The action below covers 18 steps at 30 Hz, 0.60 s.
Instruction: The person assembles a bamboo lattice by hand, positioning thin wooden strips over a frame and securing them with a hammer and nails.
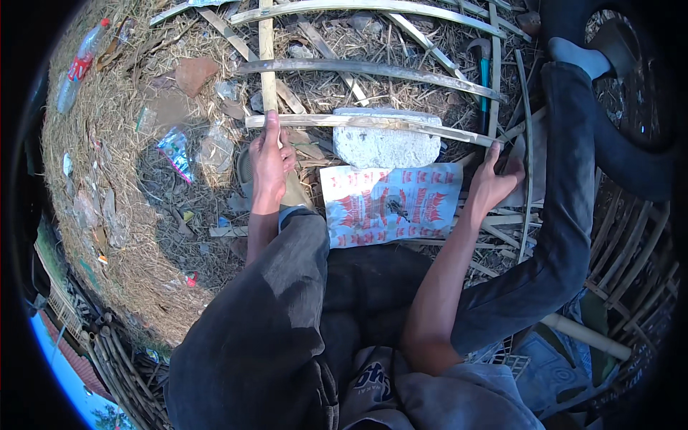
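A pale bamboo slat (315,121) lies crosswise in front of me, the nearest rung of a ladder-like bamboo frame. My left hand (271,165) is closed around the left joint, thumb on top, where the slat crosses a long side slat (267,50). At the other end my right hand (493,180) pinches the slat by the right side slat (495,79), its thumb pressed on top. Beneath the rung sits a whitish stone block (387,149). Closer to me, a printed white sheet (337,188) carries a small dark heap of thin bits, perhaps nails (396,207).
A hammer with a teal handle (484,75) lies beside the right side slat. Another rung (358,67) spans the frame farther off. Straw, a brick piece (196,75), a plastic bottle (80,66) and wrappers litter the left. My bent legs flank the sheet; bamboo poles (115,365) lie lower left.
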Each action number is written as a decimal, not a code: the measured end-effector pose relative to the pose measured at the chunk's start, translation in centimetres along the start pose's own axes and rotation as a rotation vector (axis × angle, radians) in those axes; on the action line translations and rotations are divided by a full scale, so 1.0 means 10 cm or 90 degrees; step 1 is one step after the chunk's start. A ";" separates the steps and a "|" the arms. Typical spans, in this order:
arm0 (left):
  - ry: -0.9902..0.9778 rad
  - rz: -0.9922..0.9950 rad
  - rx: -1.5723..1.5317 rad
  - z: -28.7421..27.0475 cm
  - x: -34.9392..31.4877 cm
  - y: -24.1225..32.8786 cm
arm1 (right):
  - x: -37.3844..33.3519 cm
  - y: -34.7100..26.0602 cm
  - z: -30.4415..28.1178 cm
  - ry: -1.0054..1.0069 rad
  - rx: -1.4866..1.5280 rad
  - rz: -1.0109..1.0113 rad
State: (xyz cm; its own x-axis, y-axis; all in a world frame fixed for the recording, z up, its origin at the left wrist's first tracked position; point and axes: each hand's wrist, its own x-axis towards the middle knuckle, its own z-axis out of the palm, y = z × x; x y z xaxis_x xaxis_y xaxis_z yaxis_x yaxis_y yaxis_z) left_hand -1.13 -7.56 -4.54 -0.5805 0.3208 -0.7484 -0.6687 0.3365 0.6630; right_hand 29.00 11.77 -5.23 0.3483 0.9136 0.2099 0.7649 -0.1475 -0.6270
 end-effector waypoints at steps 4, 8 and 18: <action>0.021 -0.008 -0.007 -0.01 0.02 0.05 | 0.47 0.41 -0.09 -0.311 0.332 0.401; 0.009 -0.004 0.000 -0.03 0.02 0.07 | 0.49 0.50 -0.04 -0.359 0.306 0.150; 0.045 0.040 0.040 -0.33 0.10 0.25 | 0.35 0.41 0.00 -0.427 0.290 0.050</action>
State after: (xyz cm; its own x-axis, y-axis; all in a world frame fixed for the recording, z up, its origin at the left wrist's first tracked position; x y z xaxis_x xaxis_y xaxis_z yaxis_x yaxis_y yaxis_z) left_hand -4.91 -9.31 -3.76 -0.6537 0.2799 -0.7031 -0.6007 0.3731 0.7071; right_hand 33.37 14.35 -7.13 -0.1179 0.9609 -0.2507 0.4061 -0.1837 -0.8952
